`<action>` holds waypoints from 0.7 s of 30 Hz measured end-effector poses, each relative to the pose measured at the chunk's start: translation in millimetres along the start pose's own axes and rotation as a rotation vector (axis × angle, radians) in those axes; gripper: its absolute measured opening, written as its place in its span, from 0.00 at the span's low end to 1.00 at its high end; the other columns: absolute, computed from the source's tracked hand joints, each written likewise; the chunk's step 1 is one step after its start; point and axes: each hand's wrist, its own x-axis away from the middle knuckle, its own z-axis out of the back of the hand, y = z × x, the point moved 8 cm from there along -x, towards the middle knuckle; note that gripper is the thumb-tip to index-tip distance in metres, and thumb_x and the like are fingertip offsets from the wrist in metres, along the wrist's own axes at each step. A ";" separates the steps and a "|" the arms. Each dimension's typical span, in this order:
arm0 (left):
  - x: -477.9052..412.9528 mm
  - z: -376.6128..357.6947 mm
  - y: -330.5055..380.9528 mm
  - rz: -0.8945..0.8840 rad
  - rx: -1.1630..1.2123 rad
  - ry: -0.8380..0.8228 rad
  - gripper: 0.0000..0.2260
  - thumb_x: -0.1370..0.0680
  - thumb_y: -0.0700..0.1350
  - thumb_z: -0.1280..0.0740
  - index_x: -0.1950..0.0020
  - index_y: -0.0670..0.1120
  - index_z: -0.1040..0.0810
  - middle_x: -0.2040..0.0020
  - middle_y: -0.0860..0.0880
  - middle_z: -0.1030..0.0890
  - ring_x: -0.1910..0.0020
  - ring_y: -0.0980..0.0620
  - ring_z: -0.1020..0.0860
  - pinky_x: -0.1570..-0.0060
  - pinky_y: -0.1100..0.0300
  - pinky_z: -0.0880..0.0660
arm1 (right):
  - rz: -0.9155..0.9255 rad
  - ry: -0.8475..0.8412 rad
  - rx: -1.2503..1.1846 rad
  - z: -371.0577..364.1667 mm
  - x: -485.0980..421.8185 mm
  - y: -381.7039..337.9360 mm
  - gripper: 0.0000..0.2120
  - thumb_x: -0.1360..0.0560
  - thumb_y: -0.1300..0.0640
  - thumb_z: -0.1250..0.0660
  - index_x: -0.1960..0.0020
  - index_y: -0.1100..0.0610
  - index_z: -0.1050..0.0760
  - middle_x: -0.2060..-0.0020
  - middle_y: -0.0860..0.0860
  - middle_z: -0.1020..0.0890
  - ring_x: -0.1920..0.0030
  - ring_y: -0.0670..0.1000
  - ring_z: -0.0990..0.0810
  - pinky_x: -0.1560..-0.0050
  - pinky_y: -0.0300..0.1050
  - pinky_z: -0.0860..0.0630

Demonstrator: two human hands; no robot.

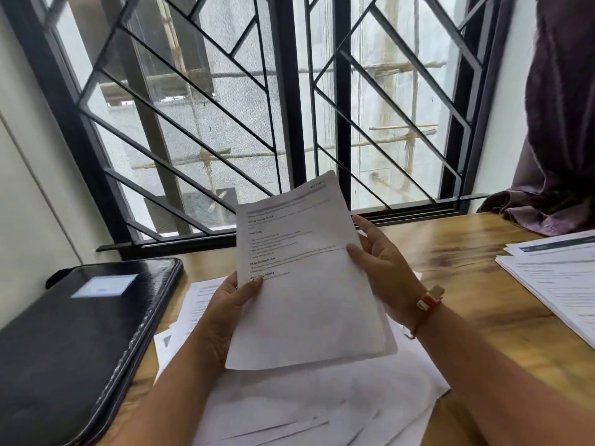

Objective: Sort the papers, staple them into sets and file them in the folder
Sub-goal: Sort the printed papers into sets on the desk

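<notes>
Folder left, loose papers centre, paper stack right.

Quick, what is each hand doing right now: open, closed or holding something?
Left hand: holds the sheets of paper at their left edge, thumb on front.
Right hand: holds the same sheets at their right edge.

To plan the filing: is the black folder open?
No, the black folder lies closed on the table, left of the held papers.
</notes>
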 end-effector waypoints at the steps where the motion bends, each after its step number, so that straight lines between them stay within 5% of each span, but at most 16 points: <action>1: 0.0 -0.7 -0.5 0.000 0.008 -0.009 0.19 0.26 0.40 0.31 0.34 0.42 0.23 0.42 0.36 0.18 0.57 0.42 0.15 0.64 0.50 0.18 | -0.001 0.002 -0.001 -0.1 -0.2 0.6 0.22 0.18 0.66 0.41 0.29 0.46 0.33 0.41 0.52 0.17 0.43 0.56 0.18 0.44 0.55 0.20; 8: 11.0 -16.9 -4.2 0.057 0.081 -0.105 0.13 0.22 0.39 0.34 0.38 0.46 0.22 0.46 0.40 0.16 0.58 0.42 0.16 0.60 0.46 0.17 | 0.010 0.031 -0.054 0.0 -0.9 -1.3 0.22 0.18 0.69 0.44 0.32 0.48 0.30 0.42 0.52 0.17 0.47 0.52 0.17 0.50 0.49 0.20; 13: 4.6 -3.8 5.4 0.008 0.122 0.001 0.11 0.22 0.37 0.35 0.40 0.45 0.22 0.53 0.42 0.14 0.62 0.46 0.15 0.64 0.50 0.17 | -0.107 0.165 -0.090 11.3 -1.3 4.2 0.11 0.16 0.52 0.42 0.36 0.48 0.27 0.41 0.49 0.17 0.55 0.54 0.16 0.59 0.48 0.22; 15: 4.7 -0.6 7.0 0.032 0.186 0.048 0.10 0.20 0.38 0.36 0.40 0.42 0.19 0.53 0.42 0.14 0.62 0.46 0.15 0.66 0.51 0.17 | -0.150 0.249 0.061 22.6 -2.8 11.6 0.10 0.16 0.52 0.41 0.41 0.55 0.25 0.42 0.52 0.18 0.56 0.53 0.15 0.63 0.46 0.20; 18: 7.8 4.4 10.4 0.059 0.345 0.125 0.14 0.18 0.38 0.39 0.55 0.38 0.14 0.63 0.44 0.15 0.70 0.53 0.17 0.74 0.64 0.23 | -0.197 0.308 0.428 36.6 -3.0 22.1 0.08 0.19 0.55 0.36 0.50 0.59 0.21 0.51 0.56 0.15 0.57 0.51 0.14 0.57 0.49 0.16; 21: 5.5 13.5 11.8 0.056 0.525 0.157 0.10 0.18 0.36 0.38 0.39 0.35 0.24 0.54 0.42 0.16 0.62 0.53 0.15 0.71 0.68 0.22 | -0.151 0.242 0.929 37.1 -4.1 19.5 0.08 0.23 0.51 0.31 0.53 0.55 0.18 0.59 0.50 0.15 0.57 0.51 0.15 0.52 0.47 0.19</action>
